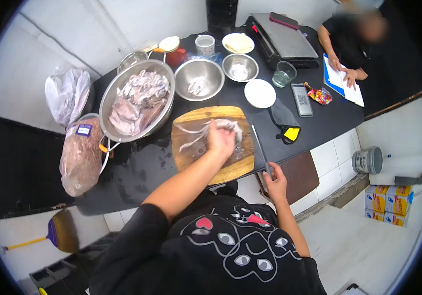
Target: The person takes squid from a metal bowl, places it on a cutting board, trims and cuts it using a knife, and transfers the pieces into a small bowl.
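Left arm (pixel 186 184): bare below the upper sleeve, reaching across the front of the body, forearm slanting from seven o'clock up toward one.
Left wrist (pixel 217 155): roughly in line with the forearm.
Left hand (pixel 223 140): farther forward than the other, thumb toward twelve o'clock, fingers curled toward one to two.
Right arm (pixel 292 223): bare forearm rising toward eleven o'clock, nearer the body's side.
Right hand (pixel 275 182): closed in a grip, fingers wrapped inward.
Hands together: apart, the left lying at ten o'clock from the right.
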Motion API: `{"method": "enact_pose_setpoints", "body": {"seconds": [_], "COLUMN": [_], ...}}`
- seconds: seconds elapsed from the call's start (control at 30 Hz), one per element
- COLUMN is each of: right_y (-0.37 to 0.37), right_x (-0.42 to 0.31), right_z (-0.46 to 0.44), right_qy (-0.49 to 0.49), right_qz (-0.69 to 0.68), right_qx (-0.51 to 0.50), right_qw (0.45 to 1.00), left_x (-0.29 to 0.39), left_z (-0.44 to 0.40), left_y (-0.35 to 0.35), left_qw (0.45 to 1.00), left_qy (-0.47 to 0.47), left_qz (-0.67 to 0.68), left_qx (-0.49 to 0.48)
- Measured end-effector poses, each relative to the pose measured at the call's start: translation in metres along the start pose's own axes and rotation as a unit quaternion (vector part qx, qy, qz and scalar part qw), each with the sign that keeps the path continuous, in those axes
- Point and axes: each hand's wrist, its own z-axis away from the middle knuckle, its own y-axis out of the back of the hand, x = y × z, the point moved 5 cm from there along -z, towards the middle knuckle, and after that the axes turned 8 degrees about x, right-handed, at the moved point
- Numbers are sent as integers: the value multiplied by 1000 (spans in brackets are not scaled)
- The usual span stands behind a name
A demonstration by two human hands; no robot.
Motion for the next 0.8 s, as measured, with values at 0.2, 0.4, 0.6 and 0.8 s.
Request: {"method": "enact_pose_setpoints", "body": {"seconds": [0.2, 0.4, 0.6, 0.8], "right_y": [8, 5, -21, -54], "right_x": [6, 13, -14, -42], "right_z": [-2, 3, 16, 27], "right_qy": [-7, 2, -51, 63], "right_qz": [-54, -34, 6, 78], "right_qx": [-39, -89, -190, -228], "right_qw": [998, 995, 980, 968], "left_x": [-14, 125, 164, 189], "left_z": [27, 16, -10, -42], "left_y": [24, 42, 27, 44], "left_qw": [924, 430, 245, 344], "left_qy": [7, -539, -350, -242], "left_qz": [-380, -716, -898, -900], "left_qx": [-44, -112, -106, -115]}}
